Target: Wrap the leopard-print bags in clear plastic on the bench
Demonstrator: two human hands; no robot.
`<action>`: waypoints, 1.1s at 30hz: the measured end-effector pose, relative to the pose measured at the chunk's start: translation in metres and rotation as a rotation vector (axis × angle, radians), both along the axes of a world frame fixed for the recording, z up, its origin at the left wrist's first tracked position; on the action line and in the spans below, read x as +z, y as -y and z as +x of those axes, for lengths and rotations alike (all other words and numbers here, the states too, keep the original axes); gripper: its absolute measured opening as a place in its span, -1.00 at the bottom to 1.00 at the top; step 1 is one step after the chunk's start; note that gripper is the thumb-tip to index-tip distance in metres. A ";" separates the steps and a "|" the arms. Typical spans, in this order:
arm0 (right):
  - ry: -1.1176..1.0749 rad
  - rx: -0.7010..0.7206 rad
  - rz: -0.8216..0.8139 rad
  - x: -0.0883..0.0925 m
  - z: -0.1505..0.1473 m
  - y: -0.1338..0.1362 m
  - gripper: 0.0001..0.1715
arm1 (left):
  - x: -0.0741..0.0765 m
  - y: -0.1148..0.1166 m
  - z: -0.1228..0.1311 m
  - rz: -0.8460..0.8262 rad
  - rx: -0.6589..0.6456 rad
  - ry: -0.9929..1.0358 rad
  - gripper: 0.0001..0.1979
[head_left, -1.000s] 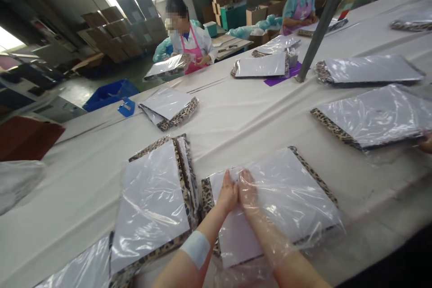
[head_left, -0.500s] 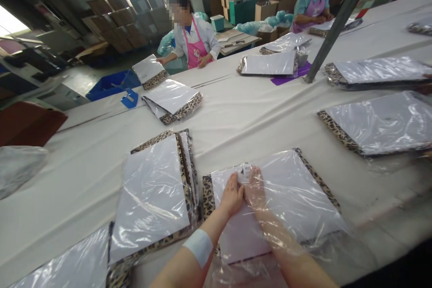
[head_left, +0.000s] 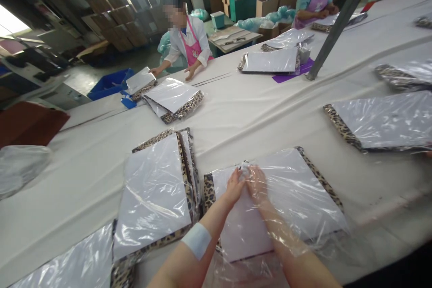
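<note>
Before me lies a leopard-print piece with a white sheet, inside a clear plastic bag. My right hand is under the film, which also covers part of that forearm; its fingers are bent at the sheet's far edge. My left hand lies against it from outside, fingertips closed on crumpled plastic. A small pale tag-like bit shows between the hands; which fingers hold it is partly hidden. Just left rests a pile of bagged leopard-print pieces.
Another bagged piece lies at the lower left, and one at the right. A slanted metal post stands on the white-covered table. Two co-workers in pink aprons work across it. A blue bin is beyond the far edge.
My fingers have curled inward, and the tag-like bit between them is now more crumpled. The co-worker's bagged piece has moved left and lower. A bagged piece at the right has shifted rightward.
</note>
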State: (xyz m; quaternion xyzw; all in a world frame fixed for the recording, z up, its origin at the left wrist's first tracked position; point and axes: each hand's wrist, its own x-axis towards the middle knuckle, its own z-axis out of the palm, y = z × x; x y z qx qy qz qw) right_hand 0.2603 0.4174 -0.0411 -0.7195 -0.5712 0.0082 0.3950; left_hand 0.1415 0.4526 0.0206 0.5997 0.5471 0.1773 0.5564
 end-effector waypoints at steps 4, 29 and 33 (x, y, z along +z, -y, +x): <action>0.001 0.022 0.015 -0.004 0.001 -0.002 -0.62 | 0.000 -0.001 0.000 -0.016 -0.044 -0.007 -0.30; -0.158 -0.163 -0.262 0.018 -0.011 -0.024 -0.47 | 0.012 -0.023 -0.002 -0.285 0.128 0.237 -0.29; -0.234 -0.131 -0.259 0.012 -0.013 -0.023 -0.48 | 0.008 -0.019 -0.002 -0.299 0.090 0.256 -0.28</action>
